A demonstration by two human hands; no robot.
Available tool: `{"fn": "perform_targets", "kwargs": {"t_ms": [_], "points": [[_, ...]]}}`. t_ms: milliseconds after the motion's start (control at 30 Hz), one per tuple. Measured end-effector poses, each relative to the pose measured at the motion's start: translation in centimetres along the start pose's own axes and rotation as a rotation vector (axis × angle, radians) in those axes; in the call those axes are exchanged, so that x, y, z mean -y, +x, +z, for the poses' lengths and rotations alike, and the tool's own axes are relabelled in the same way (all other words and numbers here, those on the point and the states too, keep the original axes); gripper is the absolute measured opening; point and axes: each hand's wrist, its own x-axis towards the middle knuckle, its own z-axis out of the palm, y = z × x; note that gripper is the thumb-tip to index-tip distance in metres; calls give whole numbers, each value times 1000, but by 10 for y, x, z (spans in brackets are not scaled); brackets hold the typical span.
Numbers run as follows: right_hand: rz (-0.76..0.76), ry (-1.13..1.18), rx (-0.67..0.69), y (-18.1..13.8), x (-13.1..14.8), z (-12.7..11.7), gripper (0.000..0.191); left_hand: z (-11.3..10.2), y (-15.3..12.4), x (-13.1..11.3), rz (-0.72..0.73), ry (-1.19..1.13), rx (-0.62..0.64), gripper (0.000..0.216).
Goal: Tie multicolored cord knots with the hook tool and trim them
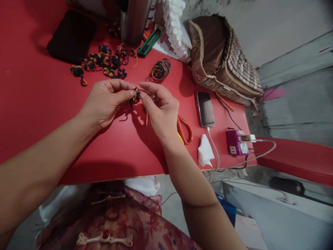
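Left hand (105,101) and right hand (163,110): both grips pinching small black-and-orange knotted yarn piece (135,97) above red worktop (117,149); thin pale rod (147,119) below right; multicoloured yarn ball (161,69) beyond.

I can't read a single word, brand or number from here. The purple power socket block (230,142) on my right has a white label (232,150) with dark marks on it (too small and soft for me to call them letters or digits). At the top, a container (151,15) partly hidden behind a dark cylinder (135,22) shows a strip of coloured print, and I can't make that out either.
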Motion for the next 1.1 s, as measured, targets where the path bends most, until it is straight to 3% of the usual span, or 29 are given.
{"fn": "perform_targets", "kwargs": {"t_ms": [200,567,800,967,1100], "points": [[-181,-193,21,1,-2,-3,7,5,-8,-8,64,121,13,12],[-201,-262,-14,-3,0,1,15,6,-10,-8,89,191,11,12],[-331,-329,8,-3,2,2,16,8,-9,-11,87,184,-30,15],[-511,-326,2,2,-6,0,15,-2,-2,-5,234,242,33,24],[-389,-260,46,5,-12,-2,19,-9,6,-2,362,326,87,21]]}}
